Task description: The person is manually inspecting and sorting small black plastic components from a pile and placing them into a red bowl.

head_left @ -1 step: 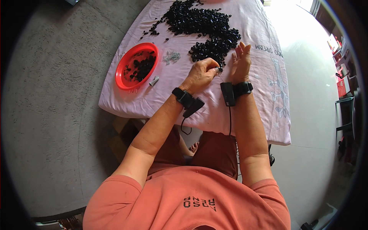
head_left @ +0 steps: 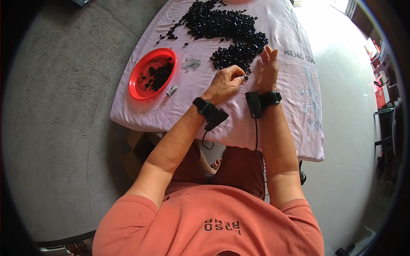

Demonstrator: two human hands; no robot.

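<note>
My left hand (head_left: 224,84) is closed in a pinch, with a small shiny black piece (head_left: 244,77) at its fingertips just below the pile. To its right, my right hand (head_left: 267,73) stands on edge with its fingers stretched out, and I see nothing held in it. The large heap of small black pieces (head_left: 220,24) spreads across the far part of the table and narrows toward my hands. What kind of pieces they are is too small to tell.
On the left sits a red plastic basin (head_left: 132,85) with more black pieces inside. Beside it are a bunch of thin pale wire-like bits (head_left: 191,64) and a small greyish roll (head_left: 171,90). A pink printed cloth (head_left: 239,123) covers the table. Cables hang from both black wrist straps.
The right hand's fingers have shifted very slightly. The left hand keeps its pinch, and the pile and basin look the same.
</note>
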